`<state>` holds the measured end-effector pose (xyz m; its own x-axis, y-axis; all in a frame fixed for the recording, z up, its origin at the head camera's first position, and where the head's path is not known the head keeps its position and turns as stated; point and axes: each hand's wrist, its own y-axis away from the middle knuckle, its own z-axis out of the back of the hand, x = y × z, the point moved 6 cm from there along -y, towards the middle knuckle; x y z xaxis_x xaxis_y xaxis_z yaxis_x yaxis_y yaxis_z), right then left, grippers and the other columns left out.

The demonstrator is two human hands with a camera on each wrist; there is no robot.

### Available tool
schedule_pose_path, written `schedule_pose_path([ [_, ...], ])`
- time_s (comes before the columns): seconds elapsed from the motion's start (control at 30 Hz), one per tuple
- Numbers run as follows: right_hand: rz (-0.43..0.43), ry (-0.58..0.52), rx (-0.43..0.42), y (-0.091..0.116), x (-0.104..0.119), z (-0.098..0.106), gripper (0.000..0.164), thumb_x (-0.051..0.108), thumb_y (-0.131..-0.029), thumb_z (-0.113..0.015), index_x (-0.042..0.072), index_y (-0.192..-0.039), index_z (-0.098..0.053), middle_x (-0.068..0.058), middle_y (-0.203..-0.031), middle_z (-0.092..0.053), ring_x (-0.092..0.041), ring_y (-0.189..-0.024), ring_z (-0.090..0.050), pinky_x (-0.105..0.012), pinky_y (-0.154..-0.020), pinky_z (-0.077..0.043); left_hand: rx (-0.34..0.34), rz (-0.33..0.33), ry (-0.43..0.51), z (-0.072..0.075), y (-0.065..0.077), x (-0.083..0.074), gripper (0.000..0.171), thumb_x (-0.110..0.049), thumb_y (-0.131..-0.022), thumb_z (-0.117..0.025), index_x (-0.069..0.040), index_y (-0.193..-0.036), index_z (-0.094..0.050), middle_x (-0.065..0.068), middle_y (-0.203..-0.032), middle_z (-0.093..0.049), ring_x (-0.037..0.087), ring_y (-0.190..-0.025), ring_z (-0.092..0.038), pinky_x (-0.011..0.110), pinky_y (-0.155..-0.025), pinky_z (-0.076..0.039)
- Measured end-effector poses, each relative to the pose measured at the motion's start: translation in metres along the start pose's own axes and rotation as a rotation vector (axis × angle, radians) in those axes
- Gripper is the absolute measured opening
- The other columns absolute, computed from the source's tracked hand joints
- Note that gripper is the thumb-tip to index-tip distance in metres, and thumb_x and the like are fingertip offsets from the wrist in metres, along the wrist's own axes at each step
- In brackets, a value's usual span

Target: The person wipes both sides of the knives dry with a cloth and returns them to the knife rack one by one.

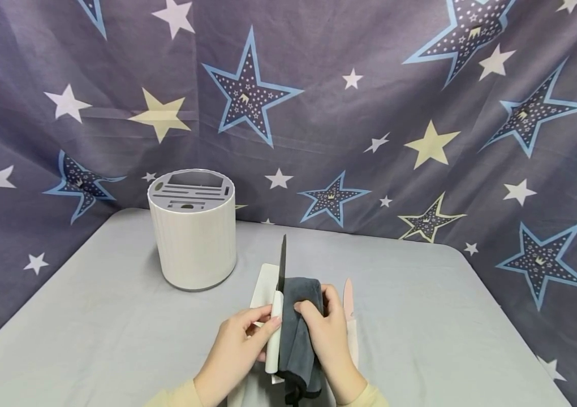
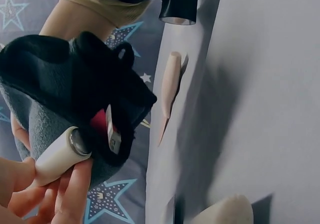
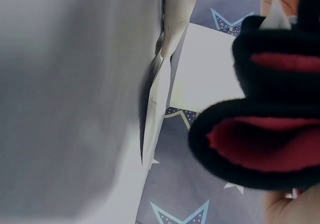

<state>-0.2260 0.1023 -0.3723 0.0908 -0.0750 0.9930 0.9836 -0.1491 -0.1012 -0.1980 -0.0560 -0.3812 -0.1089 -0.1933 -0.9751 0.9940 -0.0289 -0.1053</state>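
My left hand [image 1: 240,345] pinches the white handle of a knife [image 1: 275,339] between thumb and fingers. Its dark blade points up and away from me, right beside the left edge of a folded grey cloth [image 1: 298,328]. Fingers and thumb of my right hand [image 1: 330,328] grip that cloth from its right side. Black trim edges the cloth, and red lining shows inside its folds [image 3: 255,144] in the right wrist view. Seen from the left wrist, the knife's rounded handle end [image 2: 65,154] sits against the cloth, near a small white tag [image 2: 114,136].
A white round knife block [image 1: 194,237] with a slotted grey top stands at the back left. To the right of my hands lies a pink-bladed knife [image 1: 349,314]. A flat white piece [image 1: 265,282] is partly hidden behind the held knife. A star-printed curtain [image 1: 314,130] hangs behind the table.
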Motion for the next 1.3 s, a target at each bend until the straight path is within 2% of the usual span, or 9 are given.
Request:
schedule_pose_path([
  [0.2,-0.016,-0.031,-0.014,-0.0029,-0.0005,0.0046,0.028,0.008,-0.083,-0.068,0.004,-0.11,-0.06,-0.004,-0.088,-0.06,-0.014,-0.076,-0.059,-0.028,-0.064,-0.053,0.052,-0.024,-0.025,-0.0033,0.0012,0.0007,0.04,-0.028,-0.095,-0.067,0.001,-0.123,-0.067,0.014,-0.1,-0.065,0.007,-0.073,-0.061,0.023,-0.052,-0.055],
  [0.53,-0.02,-0.046,-0.005,-0.0054,-0.0015,0.006,0.027,0.007,-0.083,-0.068,0.004,-0.109,-0.061,-0.006,-0.089,-0.061,-0.017,-0.077,-0.06,-0.029,-0.064,-0.054,0.122,-0.022,-0.047,-0.0058,0.0022,0.0028,0.051,-0.031,-0.099,-0.06,0.008,-0.131,-0.058,0.017,-0.103,-0.063,0.011,-0.067,-0.063,0.022,-0.055,-0.055],
  [0.83,-0.018,-0.039,-0.001,-0.0036,-0.0013,0.0056,0.028,0.007,-0.082,-0.07,0.003,-0.109,-0.062,-0.004,-0.089,-0.061,-0.016,-0.079,-0.058,-0.029,-0.067,-0.052,0.11,-0.021,-0.052,-0.005,0.0028,0.0029,0.049,-0.028,-0.099,-0.06,0.008,-0.131,-0.057,0.017,-0.103,-0.064,0.011,-0.067,-0.064,0.022,-0.055,-0.055],
  [1.1,-0.024,-0.045,0.018,-0.002,-0.0013,0.0053,0.028,0.008,-0.082,-0.07,0.002,-0.108,-0.061,-0.004,-0.089,-0.061,-0.016,-0.079,-0.058,-0.029,-0.069,-0.052,0.083,-0.025,-0.091,-0.004,0.0024,0.004,0.046,-0.026,-0.1,-0.059,0.008,-0.132,-0.057,0.019,-0.105,-0.065,0.01,-0.057,-0.062,0.023,-0.055,-0.054],
  [1.3,-0.03,-0.045,0.026,-0.0013,-0.0022,0.0047,0.027,0.008,-0.081,-0.07,0.002,-0.106,-0.061,-0.004,-0.089,-0.061,-0.017,-0.078,-0.059,-0.03,-0.067,-0.053,0.092,-0.021,-0.09,-0.0042,0.0018,0.0055,0.047,-0.027,-0.1,-0.058,0.007,-0.133,-0.057,0.018,-0.105,-0.065,0.011,-0.059,-0.063,0.023,-0.055,-0.054],
])
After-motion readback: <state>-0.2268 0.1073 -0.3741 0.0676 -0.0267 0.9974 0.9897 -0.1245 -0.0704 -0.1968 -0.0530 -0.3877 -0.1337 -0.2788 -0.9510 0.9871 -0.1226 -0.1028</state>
